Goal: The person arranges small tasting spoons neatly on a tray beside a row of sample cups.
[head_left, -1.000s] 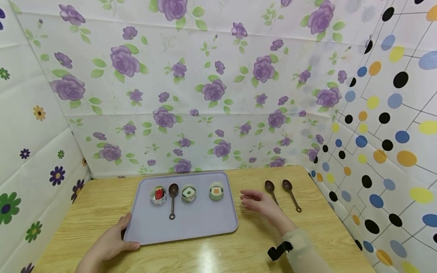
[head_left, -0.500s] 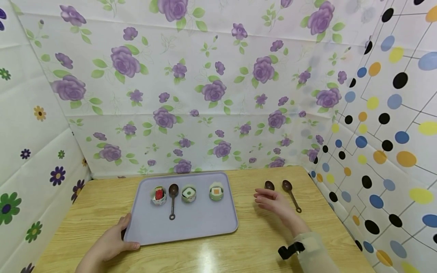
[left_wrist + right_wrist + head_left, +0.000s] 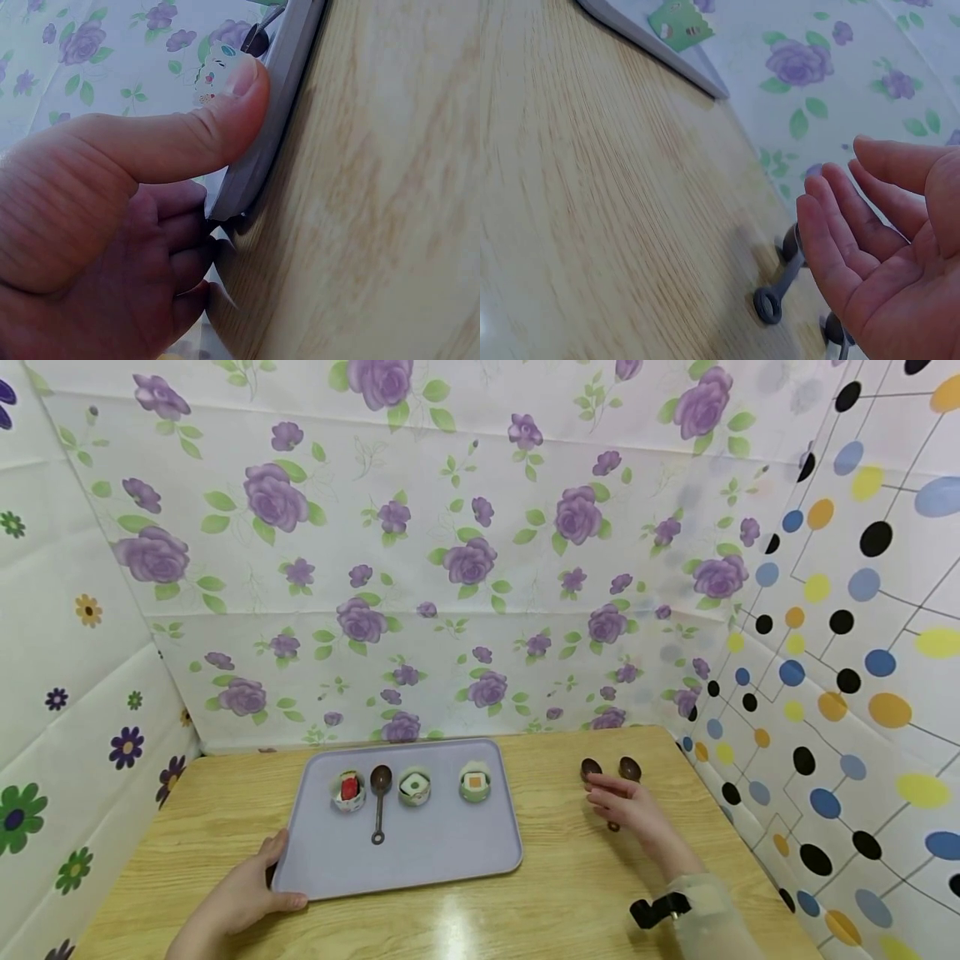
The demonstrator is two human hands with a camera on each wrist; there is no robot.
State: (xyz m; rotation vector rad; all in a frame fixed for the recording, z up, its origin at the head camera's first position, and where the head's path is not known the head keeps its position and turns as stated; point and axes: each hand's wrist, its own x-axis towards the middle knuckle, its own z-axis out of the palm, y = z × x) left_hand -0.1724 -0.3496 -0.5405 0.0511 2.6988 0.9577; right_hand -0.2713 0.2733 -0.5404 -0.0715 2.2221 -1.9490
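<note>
My left hand [image 3: 243, 887] grips the near left corner of a pale lilac tray [image 3: 420, 870]. In the left wrist view its thumb [image 3: 202, 135] lies along the rim while the fingers bend round the corner. Over the right part of the wooden table, my right hand [image 3: 637, 817] hovers with relaxed fingers, holding nothing. It is just above the nearer of two brown spoons [image 3: 590, 767] and hides much of its handle. The other brown spoon [image 3: 629, 767] lies right of it, its handle hidden by the hand. In the right wrist view the spoon's ring end [image 3: 767, 306] shows below the fingers.
On the tray lie another brown spoon [image 3: 380, 779] and three small paper cups: one with red filling [image 3: 348, 793], one with a green-and-white piece [image 3: 415, 787], one with an orange-and-white piece [image 3: 475, 785]. Flowered cloth [image 3: 420, 568] stands behind; a dotted cloth [image 3: 847, 710] borders the right.
My right hand has moved right from beside the tray to over the two spoons, covering parts of their handles. The left hand and the tray have stayed in place.
</note>
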